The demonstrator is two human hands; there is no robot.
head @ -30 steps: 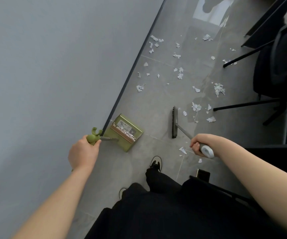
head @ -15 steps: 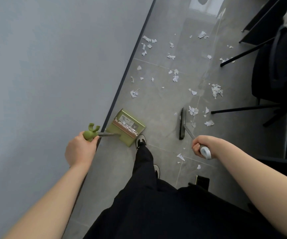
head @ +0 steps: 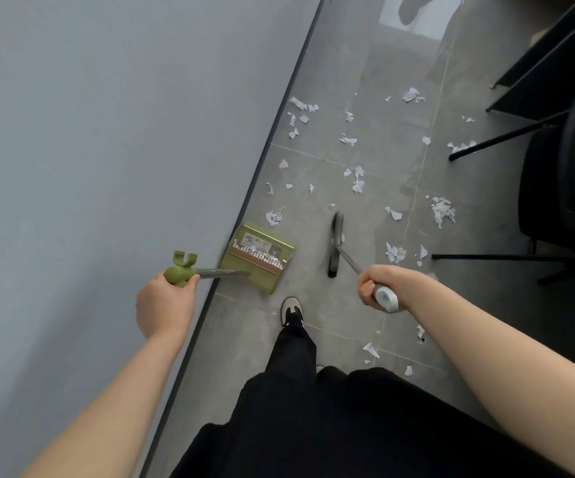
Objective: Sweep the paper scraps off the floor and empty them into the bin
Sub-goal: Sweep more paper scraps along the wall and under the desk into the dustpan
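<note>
My left hand [head: 163, 303] grips the green top of a long-handled dustpan [head: 258, 257], whose green pan sits on the grey tiled floor against the wall base. My right hand [head: 375, 286] grips the grey handle end of a broom, and its dark brush head [head: 335, 243] stands on the floor just right of the pan. Several white paper scraps [head: 357, 181] lie scattered ahead of the pan and broom, with a few scraps [head: 370, 349] behind the broom near my feet. No bin is in view.
A grey wall [head: 106, 167] runs along the left with a dark skirting strip. Black chair and table legs [head: 507, 257] stand at the right. My shoe [head: 291, 308] and black trouser leg are just behind the dustpan.
I have stepped forward along the wall. The dustpan and broom head have moved ahead toward the scraps, and my left foot now stands behind the pan.
</note>
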